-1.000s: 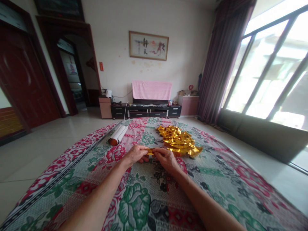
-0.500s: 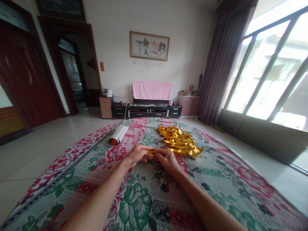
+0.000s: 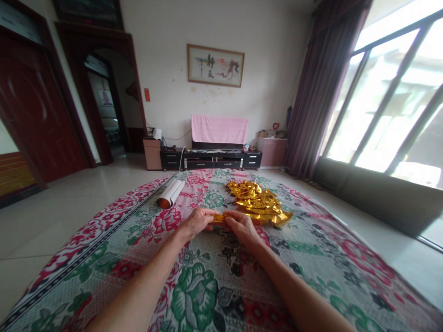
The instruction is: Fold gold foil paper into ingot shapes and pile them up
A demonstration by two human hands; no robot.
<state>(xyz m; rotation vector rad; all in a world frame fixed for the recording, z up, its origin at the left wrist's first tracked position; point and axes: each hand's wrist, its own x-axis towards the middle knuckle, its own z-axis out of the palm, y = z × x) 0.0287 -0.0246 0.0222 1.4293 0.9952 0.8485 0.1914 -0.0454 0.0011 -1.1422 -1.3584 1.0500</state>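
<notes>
Between my two hands is a small folded piece of gold foil paper [image 3: 218, 218], held level just above the cloth. My left hand [image 3: 198, 222] pinches its left end, and my right hand [image 3: 239, 224] grips the right end between thumb and fingers. Parts of the paper are hidden by the fingers. Just beyond my right hand lies a heap of shiny folded gold paper ingots [image 3: 258, 200], boat-shaped with pointed ends, overlapping in rows.
A flowered cloth [image 3: 194, 295] in red, green and grey covers the round surface before me. A white roll or tube [image 3: 171, 192] with a brown end lies at the left. Behind stands a low black cabinet [image 3: 202, 163] with a pink towel [image 3: 219, 129] above it.
My right hand has shifted slightly to the right along the gold paper, so a little more of it shows between the hands. The heap and the white roll stay put.
</notes>
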